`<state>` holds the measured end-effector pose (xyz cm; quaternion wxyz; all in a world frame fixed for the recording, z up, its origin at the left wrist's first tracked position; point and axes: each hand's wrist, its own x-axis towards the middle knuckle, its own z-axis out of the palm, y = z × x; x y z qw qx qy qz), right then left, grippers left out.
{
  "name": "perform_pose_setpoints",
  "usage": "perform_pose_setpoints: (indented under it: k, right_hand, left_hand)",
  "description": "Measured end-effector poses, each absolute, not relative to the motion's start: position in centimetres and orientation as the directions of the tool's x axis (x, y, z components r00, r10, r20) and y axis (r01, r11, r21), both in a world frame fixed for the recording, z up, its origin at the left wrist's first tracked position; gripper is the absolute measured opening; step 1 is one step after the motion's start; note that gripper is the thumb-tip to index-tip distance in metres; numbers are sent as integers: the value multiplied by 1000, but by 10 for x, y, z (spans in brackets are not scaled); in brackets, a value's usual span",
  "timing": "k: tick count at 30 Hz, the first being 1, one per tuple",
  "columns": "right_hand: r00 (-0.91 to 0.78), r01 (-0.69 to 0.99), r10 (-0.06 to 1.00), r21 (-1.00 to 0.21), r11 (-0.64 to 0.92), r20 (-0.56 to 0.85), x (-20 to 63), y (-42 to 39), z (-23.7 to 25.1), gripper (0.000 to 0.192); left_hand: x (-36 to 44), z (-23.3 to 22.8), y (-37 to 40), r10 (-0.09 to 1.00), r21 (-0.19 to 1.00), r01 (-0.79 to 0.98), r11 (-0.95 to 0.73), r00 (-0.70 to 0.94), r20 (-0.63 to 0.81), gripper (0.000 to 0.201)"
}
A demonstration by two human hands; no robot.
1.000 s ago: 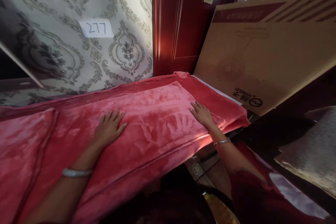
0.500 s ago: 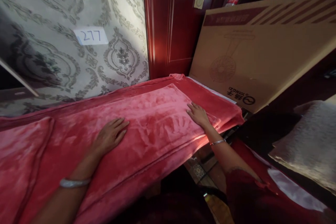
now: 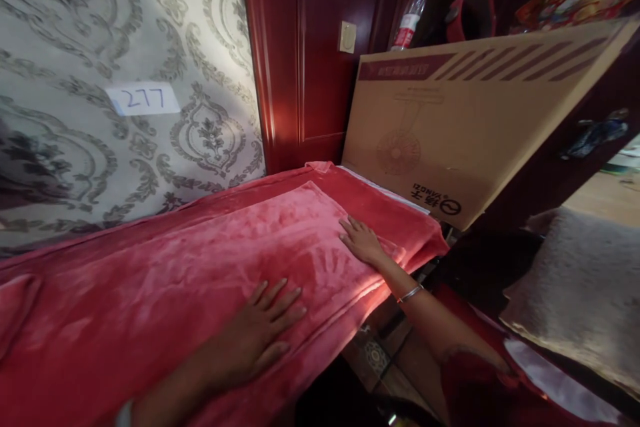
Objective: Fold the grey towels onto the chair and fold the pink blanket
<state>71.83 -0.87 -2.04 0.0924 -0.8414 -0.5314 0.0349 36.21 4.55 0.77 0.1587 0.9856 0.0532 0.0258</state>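
**Both palms flat on folded red blanket**

Fingers [image 3: 280, 297] of left hand [image 3: 260, 333] spread wide and pressed flat, holding nothing; fingers [image 3: 350, 227] of right hand [image 3: 363, 243] likewise extended and flat, gripping nothing. Directly beneath both palms: red plush blanket [image 3: 200, 267], folded in layers and laid along a raised surface against the wall. Long axis running from lower left to upper right, parallel to the wallpapered wall [image 3: 125, 33]. Left hand near the front edge, about mid-length; right hand close to the right-hand end, just short of the fold corner. Right hand judged nearer that end, left hand nearer the unhandled length stretching away to the left. Handprint pressed into the pile between the two hands.

Thin bracelet [image 3: 411, 293] on right wrist. Paper label reading 277 [image 3: 144, 99] stuck on the wall. Fan carton [image 3: 450, 133] leaning beyond the blanket's right end, touching or just beside it. Plastic bottle [image 3: 411, 13] above the carton, against red wood panelling [image 3: 300, 67].
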Motion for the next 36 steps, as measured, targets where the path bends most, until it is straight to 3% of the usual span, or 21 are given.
perform_pose_setpoints:
  k: [4,6,8,13,17,20,26,32,36]
  right_hand:
    - [436,871,895,-204,-447,-96,726,2,-3,60]
    - [428,875,899,-205,-439,-96,728,16,11,60]
    - [400,890,915,-215,-402,-52,724,39,25,61]
    - [249,940,966,-259,-223,72,694,117,42,61]
    - [58,959,987,-283,-14,149,689,164,24,62]
    - [71,953,995,-298,-45,76,709,181,6,60]
    - [368,873,929,-360,-328,46,743,186,-6,58]
    - [460,831,881,-402,-385,108,752,177,-3,53]
    - [500,788,862,-459,-411,87,758,182,-2,52]
  left_hand:
    - [357,10,50,111,271,106,-957,994,3,59]
    - [364,15,67,169,269,155,-951,985,30,53]
    - [378,22,94,298,240,271,-932,951,85,50]
    - [414,44,177,672,84,668,-739,725,151,65]
    - [417,29,213,844,-86,850,-519,526,107,65]
    - [412,7,220,874,-114,871,-477,484,43,64]
    - [408,-7,226,860,-82,860,-503,508,46,67]
    - [409,-3,225,860,-86,858,-506,509,26,68]
    - [409,-2,223,863,-28,864,-502,503,41,70]
